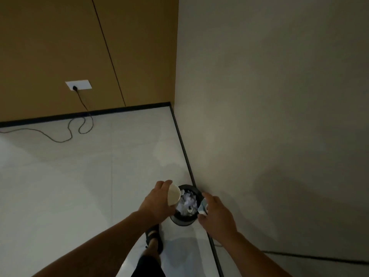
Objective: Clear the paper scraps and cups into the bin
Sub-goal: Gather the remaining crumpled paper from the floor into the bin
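Observation:
A small black round bin (pixel 182 220) stands on the floor against the right wall, filled with crumpled white paper scraps (pixel 187 203). My left hand (pixel 157 198) grips a cream paper cup (pixel 173 196), tilted over the bin's left rim. My right hand (pixel 215 214) hovers over the bin's right rim and pinches a small white and blue scrap (pixel 202 207); whether that is paper or a crushed cup I cannot tell.
A pale wall (pixel 279 116) runs close on the right with a dark skirting. My foot in a dark sandal (pixel 153 238) stands just left of the bin. A black cable (pixel 79 126) trails from a wall socket (pixel 78 85) at the far left.

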Demonstrator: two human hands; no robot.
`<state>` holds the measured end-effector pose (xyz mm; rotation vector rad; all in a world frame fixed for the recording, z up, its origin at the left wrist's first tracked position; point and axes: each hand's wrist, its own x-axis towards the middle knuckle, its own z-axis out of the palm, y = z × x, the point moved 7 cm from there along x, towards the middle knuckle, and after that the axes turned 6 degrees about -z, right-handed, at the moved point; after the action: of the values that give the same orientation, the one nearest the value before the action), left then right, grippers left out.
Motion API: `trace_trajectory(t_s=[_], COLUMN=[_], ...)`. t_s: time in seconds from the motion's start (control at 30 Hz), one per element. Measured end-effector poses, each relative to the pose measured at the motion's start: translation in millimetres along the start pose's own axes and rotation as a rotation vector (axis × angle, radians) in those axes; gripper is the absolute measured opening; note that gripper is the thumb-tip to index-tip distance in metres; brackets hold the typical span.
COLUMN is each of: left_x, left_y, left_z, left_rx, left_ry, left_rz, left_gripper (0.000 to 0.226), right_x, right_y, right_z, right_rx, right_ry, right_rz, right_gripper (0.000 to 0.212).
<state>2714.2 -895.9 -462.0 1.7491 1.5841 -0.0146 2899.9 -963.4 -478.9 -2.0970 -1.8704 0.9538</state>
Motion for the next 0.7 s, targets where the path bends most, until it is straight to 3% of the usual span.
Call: trace_trajectory(t_s=[0.33, 0.47, 0.7], left_x=[198, 266, 370], left_y=[-59, -75, -105], left_z=[20, 82, 224], left_rx=[0.021, 0.011, 0.195], left_ry=[-0.218, -0.286, -0.293], left_rz=[-0.045, -0.070, 0.049], left_gripper=[0.083, 0.082, 0.082], right_x=[163, 218, 283], right_y=[40, 96, 203], right_z=[57, 108, 219], right_rx=[0.095, 0.125, 0.101], right_ry=[-0.157, -0.216, -0.242], right_rz=[0.311, 0.405, 0.497], right_gripper=[0.077, 0.079, 0.071])
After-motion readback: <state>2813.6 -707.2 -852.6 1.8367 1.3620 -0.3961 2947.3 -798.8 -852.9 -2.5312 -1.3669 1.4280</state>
